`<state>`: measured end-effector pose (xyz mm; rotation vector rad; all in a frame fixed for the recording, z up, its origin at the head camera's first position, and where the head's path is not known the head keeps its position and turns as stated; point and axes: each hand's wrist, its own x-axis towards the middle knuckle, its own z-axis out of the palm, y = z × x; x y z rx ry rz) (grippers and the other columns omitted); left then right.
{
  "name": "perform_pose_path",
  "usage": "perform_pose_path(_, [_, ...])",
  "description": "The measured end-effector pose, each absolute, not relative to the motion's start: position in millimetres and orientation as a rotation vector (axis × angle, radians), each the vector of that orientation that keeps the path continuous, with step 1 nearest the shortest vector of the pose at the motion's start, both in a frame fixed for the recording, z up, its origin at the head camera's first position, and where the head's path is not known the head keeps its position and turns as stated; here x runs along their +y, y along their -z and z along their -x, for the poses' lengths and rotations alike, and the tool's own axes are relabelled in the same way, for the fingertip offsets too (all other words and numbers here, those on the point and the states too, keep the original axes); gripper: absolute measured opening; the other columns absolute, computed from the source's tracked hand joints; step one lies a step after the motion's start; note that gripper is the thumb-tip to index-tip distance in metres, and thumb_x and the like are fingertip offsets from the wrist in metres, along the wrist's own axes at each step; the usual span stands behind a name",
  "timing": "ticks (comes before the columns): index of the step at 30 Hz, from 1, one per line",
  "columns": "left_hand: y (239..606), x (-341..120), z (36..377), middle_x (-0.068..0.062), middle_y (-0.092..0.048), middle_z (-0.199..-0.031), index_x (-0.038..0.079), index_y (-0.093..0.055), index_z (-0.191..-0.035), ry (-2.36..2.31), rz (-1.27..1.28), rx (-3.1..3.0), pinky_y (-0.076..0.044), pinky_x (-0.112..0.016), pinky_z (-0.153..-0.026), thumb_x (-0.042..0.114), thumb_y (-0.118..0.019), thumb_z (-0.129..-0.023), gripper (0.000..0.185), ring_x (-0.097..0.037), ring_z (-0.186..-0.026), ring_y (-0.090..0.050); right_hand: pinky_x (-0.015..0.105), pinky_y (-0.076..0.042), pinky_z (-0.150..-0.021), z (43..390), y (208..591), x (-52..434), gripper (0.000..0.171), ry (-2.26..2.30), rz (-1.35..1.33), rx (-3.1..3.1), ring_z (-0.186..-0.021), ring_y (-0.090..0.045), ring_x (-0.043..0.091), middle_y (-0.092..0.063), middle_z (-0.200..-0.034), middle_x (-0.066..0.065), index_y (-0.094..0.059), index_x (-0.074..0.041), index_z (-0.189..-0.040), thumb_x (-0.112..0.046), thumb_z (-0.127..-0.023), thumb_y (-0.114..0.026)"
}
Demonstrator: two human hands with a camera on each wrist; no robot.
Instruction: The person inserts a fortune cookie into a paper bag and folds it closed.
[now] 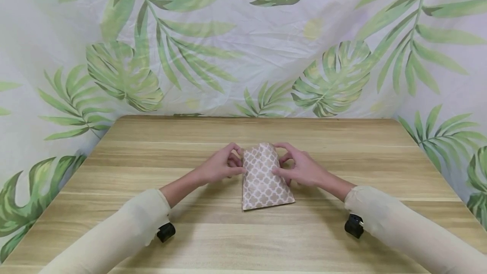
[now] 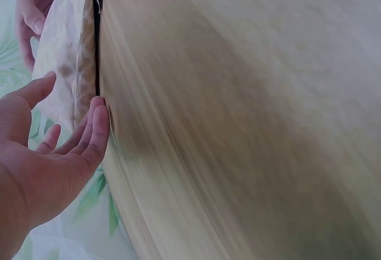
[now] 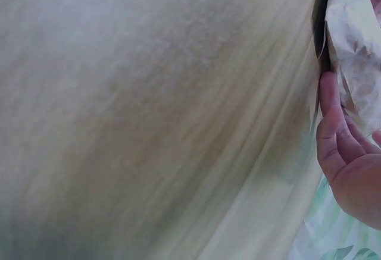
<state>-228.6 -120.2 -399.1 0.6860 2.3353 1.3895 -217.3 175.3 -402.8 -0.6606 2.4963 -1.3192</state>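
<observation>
Just left of centre, the left hand point(image 1: 222, 165) touches, fingers loosely parted, the patterned packet point(image 1: 262, 181) on the desk point(image 1: 266, 240); likely light, papery and easily creased, it suits a gentle side-edge hold. Rightward, the right hand point(image 1: 302, 168) touches it, likewise relaxed.

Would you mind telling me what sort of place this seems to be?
Probably an indoor tabletop recording setup: a wood-grain table, a leaf-print cloth hung behind it, and small black devices near both wrists.

A puffed tan packet point(image 1: 261, 179) with white quatrefoil outlines rests on the tabletop point(image 1: 289, 242). Its wider, straight edge faces six o'clock.
</observation>
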Motion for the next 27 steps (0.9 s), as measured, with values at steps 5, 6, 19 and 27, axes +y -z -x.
perform_pose_path(5, [400,-113,231,-0.02,-0.068,-0.106,-0.001,-0.046,-0.119,-1.43,-0.672,2.35,-0.06,-0.039,-0.069,0.007,-0.078,-0.093,0.042,-0.024,-0.089,-0.07,0.034,-0.052,-0.045,219,402,172,0.075,1.386,0.656,2.446,-0.062,-0.072,0.025,-0.064,-0.121,0.024,-0.037,-0.015,-0.158,-0.02,-0.095,-0.077])
perform_pose_path(6, [399,-112,230,-0.02,-0.067,-0.107,-0.001,-0.046,-0.119,-1.437,-0.668,2.355,-0.06,-0.04,-0.069,0.006,-0.078,-0.092,0.043,-0.025,-0.089,-0.071,0.035,-0.053,-0.045,219,402,172,0.075,1.397,0.65,2.441,-0.064,-0.072,0.025,-0.063,-0.121,0.024,-0.036,-0.015,-0.158,-0.019,-0.095,-0.078])
perform_pose_path(19, [396,-102,229,-0.022,-0.055,-0.118,0.001,-0.043,-0.123,-1.642,-0.667,2.341,-0.06,-0.038,-0.072,-0.002,-0.079,-0.089,0.049,-0.025,-0.088,-0.072,0.044,-0.06,-0.052,218,398,168,0.083,1.582,0.653,2.47,-0.078,-0.073,0.029,-0.056,-0.123,0.029,-0.034,-0.01,-0.158,-0.007,-0.09,-0.08])
perform_pose_path(27, [390,-100,228,-0.03,-0.053,-0.129,0.0,-0.038,-0.137,-1.735,-0.801,2.389,-0.06,-0.034,-0.077,-0.008,-0.08,-0.085,0.067,-0.03,-0.089,-0.072,0.039,-0.063,-0.068,214,393,166,0.084,1.67,0.777,2.542,-0.088,-0.073,0.033,-0.06,-0.12,0.029,-0.036,-0.009,-0.156,-0.001,-0.086,-0.081])
